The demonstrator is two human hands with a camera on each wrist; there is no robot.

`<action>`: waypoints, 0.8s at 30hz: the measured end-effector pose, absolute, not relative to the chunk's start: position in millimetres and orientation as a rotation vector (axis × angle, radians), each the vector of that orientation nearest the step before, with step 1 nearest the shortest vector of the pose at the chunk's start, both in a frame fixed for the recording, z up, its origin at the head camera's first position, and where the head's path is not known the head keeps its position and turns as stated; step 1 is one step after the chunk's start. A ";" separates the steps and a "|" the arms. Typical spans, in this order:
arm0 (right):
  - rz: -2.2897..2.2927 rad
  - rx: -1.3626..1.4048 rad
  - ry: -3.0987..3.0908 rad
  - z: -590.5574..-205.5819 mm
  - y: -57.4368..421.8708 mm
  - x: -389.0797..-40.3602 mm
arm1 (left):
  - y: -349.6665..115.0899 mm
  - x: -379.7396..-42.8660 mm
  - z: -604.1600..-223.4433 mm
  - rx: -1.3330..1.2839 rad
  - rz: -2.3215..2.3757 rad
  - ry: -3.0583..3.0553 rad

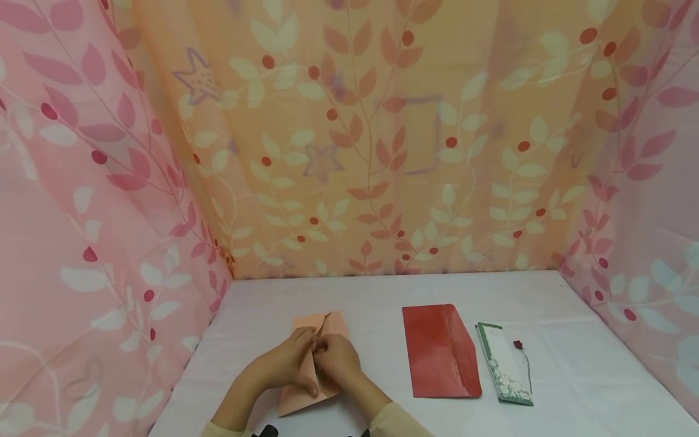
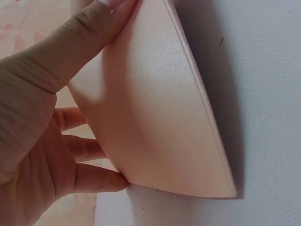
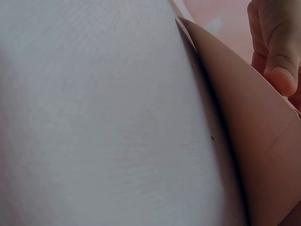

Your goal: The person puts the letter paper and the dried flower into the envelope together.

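A pale pink envelope (image 1: pixel 293 402) lies at a slant on the white table, its upper edge gaping a little. My left hand (image 1: pixel 285 365) grips its left side; in the left wrist view the thumb presses on the face of the envelope (image 2: pixel 162 108), with fingers at its far edge. My right hand (image 1: pixel 338 362) has its fingers curled at the middle of the opening, pinching the envelope's edge beside the left fingertips. Seen from the right wrist, the pink envelope (image 3: pixel 256 113) bows up off the cloth. Whatever is inside it is hidden.
To the right lies a red envelope (image 1: pixel 431 352) with its flap on the right. Beyond it sit a green-edged notepad with white flowers (image 1: pixel 505 364) and a small dark-red rose on a thin stem (image 1: pixel 518 345). Patterned curtains (image 1: pixel 382 182) enclose the white table (image 1: pixel 377 303).
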State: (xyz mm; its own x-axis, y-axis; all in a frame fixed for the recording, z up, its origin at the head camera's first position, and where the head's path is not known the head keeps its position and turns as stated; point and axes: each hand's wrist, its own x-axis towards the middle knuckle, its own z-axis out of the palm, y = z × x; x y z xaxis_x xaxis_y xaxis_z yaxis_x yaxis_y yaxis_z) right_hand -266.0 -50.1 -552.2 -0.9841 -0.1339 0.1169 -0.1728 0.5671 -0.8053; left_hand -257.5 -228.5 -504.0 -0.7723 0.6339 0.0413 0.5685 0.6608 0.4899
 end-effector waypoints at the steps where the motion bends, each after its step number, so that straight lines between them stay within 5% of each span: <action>1: 1.392 0.278 -2.751 -552.2 -50.0 -266.3 | -228.4 -257.5 -503.9 0.996 0.745 2.737; 24: 1.323 0.446 -2.722 -557.3 -46.1 -263.9 | -232.1 -259.3 -508.3 1.025 0.807 2.715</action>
State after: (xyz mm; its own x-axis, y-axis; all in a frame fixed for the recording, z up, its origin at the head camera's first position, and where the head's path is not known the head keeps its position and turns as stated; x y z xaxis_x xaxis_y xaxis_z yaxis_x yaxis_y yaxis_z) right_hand -263.9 -46.1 -557.3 -0.9541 -0.2235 0.1991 -0.2947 0.5839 -0.7564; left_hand -259.3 -232.1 -508.3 -0.7610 0.6455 0.0657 0.5765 0.6263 0.5248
